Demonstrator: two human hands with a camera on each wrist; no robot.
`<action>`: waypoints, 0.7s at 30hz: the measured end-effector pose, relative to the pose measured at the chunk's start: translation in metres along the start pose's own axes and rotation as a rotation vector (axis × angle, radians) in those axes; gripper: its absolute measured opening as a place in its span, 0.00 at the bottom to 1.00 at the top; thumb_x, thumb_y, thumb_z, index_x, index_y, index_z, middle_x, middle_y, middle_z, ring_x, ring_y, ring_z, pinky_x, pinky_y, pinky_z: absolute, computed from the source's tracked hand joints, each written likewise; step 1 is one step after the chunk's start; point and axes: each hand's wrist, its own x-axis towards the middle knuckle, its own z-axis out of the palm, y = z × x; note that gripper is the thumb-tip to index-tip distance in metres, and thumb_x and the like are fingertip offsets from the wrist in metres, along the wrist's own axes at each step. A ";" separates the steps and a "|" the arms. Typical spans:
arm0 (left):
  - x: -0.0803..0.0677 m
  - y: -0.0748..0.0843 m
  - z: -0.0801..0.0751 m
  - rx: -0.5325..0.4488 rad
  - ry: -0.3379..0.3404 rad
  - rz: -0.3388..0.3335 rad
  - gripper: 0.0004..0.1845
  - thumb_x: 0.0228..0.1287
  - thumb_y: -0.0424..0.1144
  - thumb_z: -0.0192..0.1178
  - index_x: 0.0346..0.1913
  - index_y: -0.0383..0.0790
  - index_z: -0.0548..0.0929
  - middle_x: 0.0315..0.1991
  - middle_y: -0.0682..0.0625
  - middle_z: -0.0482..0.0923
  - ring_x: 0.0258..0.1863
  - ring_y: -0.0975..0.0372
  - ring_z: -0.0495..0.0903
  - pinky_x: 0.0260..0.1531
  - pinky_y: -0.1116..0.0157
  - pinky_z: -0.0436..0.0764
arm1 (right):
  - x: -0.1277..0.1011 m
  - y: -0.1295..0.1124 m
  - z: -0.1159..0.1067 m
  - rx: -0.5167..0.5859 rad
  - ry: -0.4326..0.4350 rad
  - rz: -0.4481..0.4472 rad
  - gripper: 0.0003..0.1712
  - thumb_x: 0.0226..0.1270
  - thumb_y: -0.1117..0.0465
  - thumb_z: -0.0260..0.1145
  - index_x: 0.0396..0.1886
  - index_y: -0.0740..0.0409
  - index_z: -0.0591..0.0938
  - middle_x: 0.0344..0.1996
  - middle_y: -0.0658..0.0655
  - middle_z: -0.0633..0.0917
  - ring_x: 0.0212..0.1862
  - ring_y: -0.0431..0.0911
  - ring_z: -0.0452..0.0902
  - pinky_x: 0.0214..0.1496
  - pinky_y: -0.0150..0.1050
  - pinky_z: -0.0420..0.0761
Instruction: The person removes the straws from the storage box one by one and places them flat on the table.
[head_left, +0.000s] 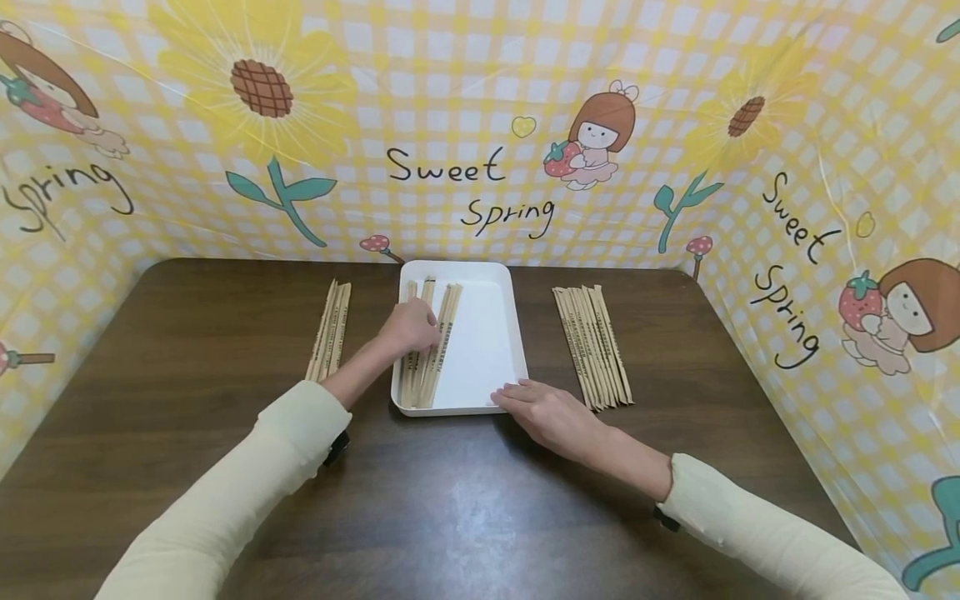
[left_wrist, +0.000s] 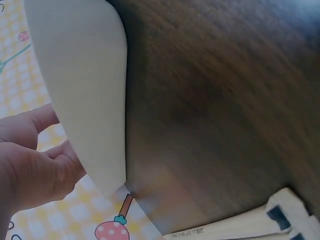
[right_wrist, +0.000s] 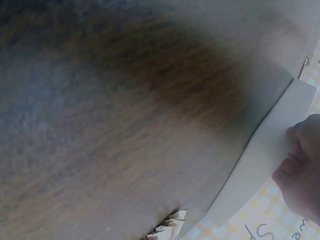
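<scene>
1. Head view: a white tray (head_left: 483, 333) sits on the brown bench (head_left: 465, 500), close to the patterned cloth (head_left: 450, 108) at the far side. Paper-wrapped sticks (head_left: 438, 350) lie lengthwise in the tray's left part, while its right part shows bare white.
2. Same view: the left hand (head_left: 410, 325) is over those sticks with its fingers curled; I cannot tell whether it pinches one, since its fingertips are hidden. The right hand (head_left: 551, 417) has its fingers straight and close together, resting on the near right corner of the tray.
3. Same view: a left bundle (head_left: 330, 329) lies on the bench left of the tray, its near end covered by the left arm. A right bundle (head_left: 592, 346), side by side, lies right of the tray.
4. Left wrist view: the thumb and a finger reach behind the tray's wall, apart where visible. Stick ends with dark marks show on the bench.
5. Right wrist view: the right hand touches the tray's edge; stick ends lie on the bench nearby.
</scene>
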 end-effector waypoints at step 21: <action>0.004 -0.002 0.007 0.038 0.030 0.025 0.20 0.45 0.24 0.55 0.07 0.46 0.61 0.06 0.57 0.55 0.09 0.67 0.52 0.10 0.71 0.52 | 0.001 0.000 0.000 -0.001 0.003 -0.003 0.19 0.61 0.72 0.70 0.53 0.67 0.83 0.49 0.61 0.86 0.54 0.51 0.82 0.63 0.46 0.76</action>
